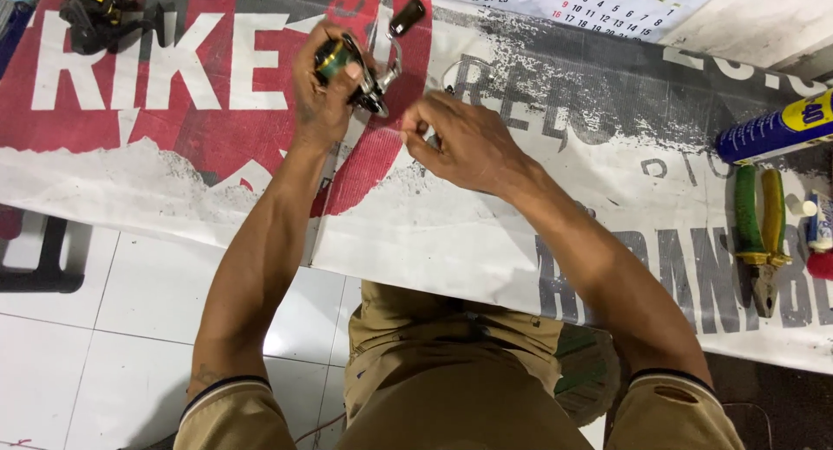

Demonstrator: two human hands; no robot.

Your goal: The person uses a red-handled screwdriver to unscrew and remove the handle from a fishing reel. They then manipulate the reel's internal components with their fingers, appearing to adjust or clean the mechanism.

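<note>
Fishing reel [356,68] held above printed banner [521,233], left hand [323,94] clenched round body; right hand [460,142] pinches something tiny, unclear. Likely rigid, compact, moderately heavy; grip body, not crank handle [405,18].

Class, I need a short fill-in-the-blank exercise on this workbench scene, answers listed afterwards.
1. The left hand grips a fishing ____.
2. The pliers have green and ____ handles.
3. The blue spray can lies at the picture's ____ edge.
4. The right hand is ____ the reel.
Answers: reel; yellow; right; beside.
</note>
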